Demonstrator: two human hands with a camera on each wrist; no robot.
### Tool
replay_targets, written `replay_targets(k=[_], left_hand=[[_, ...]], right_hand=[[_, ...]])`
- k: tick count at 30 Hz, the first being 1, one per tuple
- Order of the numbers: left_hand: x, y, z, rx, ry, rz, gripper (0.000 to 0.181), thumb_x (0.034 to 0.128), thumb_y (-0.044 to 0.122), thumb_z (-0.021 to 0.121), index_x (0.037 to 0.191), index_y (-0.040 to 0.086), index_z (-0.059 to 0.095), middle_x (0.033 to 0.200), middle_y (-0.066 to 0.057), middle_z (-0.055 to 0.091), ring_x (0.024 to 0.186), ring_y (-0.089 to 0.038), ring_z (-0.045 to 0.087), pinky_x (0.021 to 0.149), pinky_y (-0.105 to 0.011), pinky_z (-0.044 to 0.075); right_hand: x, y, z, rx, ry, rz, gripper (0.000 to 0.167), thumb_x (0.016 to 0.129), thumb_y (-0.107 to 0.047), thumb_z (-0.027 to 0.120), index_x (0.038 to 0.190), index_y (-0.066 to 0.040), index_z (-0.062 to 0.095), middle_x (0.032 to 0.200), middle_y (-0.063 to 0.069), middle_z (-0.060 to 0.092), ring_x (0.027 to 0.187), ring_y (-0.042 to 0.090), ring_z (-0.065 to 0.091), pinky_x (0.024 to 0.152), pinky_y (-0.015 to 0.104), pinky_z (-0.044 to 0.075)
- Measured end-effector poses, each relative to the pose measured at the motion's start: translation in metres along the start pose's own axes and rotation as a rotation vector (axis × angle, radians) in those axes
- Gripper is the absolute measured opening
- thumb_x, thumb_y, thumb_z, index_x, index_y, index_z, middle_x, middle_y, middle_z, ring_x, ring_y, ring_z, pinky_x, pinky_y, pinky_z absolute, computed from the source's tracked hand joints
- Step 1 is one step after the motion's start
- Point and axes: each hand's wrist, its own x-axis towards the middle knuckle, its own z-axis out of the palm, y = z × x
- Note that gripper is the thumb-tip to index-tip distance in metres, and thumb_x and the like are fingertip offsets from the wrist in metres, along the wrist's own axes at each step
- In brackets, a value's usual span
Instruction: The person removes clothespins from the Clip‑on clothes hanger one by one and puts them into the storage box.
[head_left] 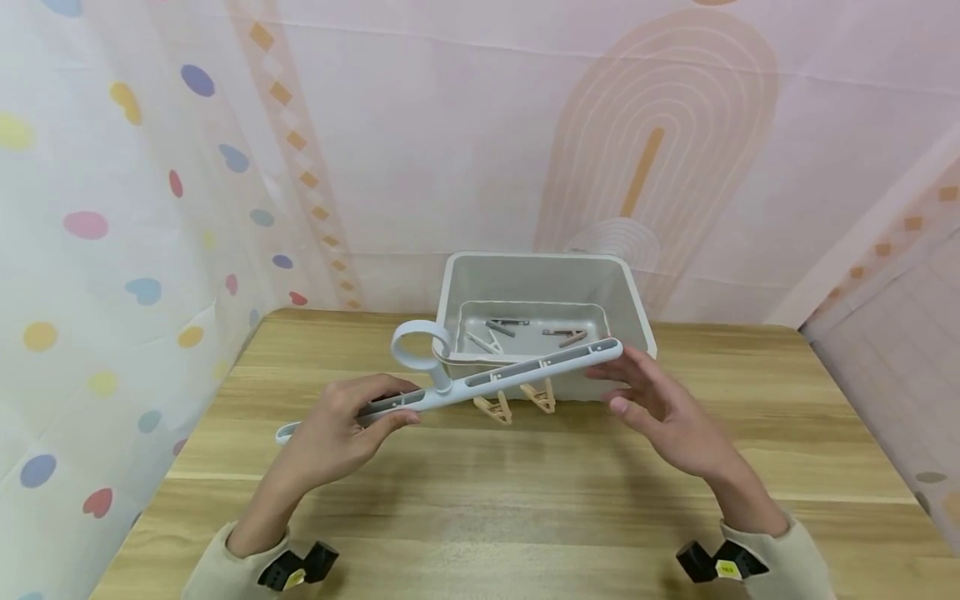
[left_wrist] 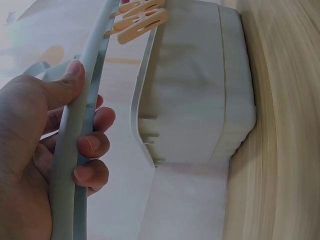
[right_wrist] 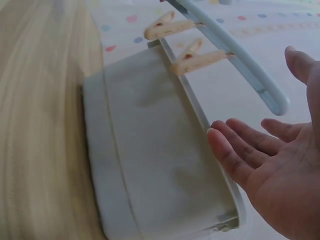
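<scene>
A pale blue-grey plastic clip hanger is held tilted in the air, its right end higher, with a round ring hook on top. My left hand grips the bar left of the ring, thumb on the near side and fingers curled round the back in the left wrist view. Two peach clothes pegs hang under the bar: one peg nearer the ring, the other peg to its right. By the bar's right end, my right hand has its fingers extended; the right wrist view shows it apart from the bar.
Behind the hanger a light grey bin stands on the wooden table. Inside it lie a dark grey peg, a white peg and a brown peg. A patterned curtain hangs behind the table and along its left side.
</scene>
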Motion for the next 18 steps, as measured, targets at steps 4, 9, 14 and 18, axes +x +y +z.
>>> replay_targets(k=[4, 9, 14, 18], left_hand=[[0.000, -0.002, 0.000, -0.009, -0.007, -0.001, 0.026, 0.0836, 0.008, 0.085, 0.106, 0.018, 0.075, 0.089, 0.011, 0.074, 0.069, -0.002, 0.059, 0.063, -0.014, 0.049], [0.000, -0.002, 0.000, -0.014, -0.002, 0.002, 0.026, 0.0839, 0.008, 0.084, 0.106, 0.018, 0.075, 0.090, 0.009, 0.074, 0.069, -0.002, 0.059, 0.062, -0.015, 0.048], [0.000, -0.001, 0.002, -0.019, -0.004, -0.004, 0.025, 0.0845, 0.008, 0.084, 0.106, 0.018, 0.075, 0.092, 0.009, 0.075, 0.069, -0.002, 0.059, 0.062, -0.015, 0.049], [0.000, -0.001, 0.003, -0.019, -0.016, -0.008, 0.025, 0.0840, 0.007, 0.084, 0.105, 0.018, 0.075, 0.094, 0.010, 0.075, 0.069, -0.001, 0.059, 0.062, -0.015, 0.049]], right_hand=[[0.001, 0.003, 0.008, 0.014, -0.002, 0.018, 0.057, 0.106, -0.001, 0.051, 0.159, -0.015, 0.033, 0.147, 0.021, 0.053, 0.135, 0.015, 0.056, 0.103, 0.028, 0.053], [0.002, 0.007, 0.018, 0.007, 0.008, 0.018, 0.053, 0.106, -0.002, 0.052, 0.155, -0.014, 0.039, 0.145, 0.019, 0.055, 0.131, 0.020, 0.059, 0.102, 0.028, 0.054], [0.004, 0.011, 0.027, -0.014, 0.014, 0.030, 0.047, 0.105, -0.005, 0.054, 0.150, -0.013, 0.045, 0.144, 0.015, 0.057, 0.128, 0.028, 0.062, 0.100, 0.028, 0.054], [0.005, 0.012, 0.037, -0.047, 0.025, 0.061, 0.045, 0.105, -0.008, 0.058, 0.148, -0.013, 0.048, 0.142, 0.013, 0.059, 0.124, 0.025, 0.063, 0.099, 0.028, 0.055]])
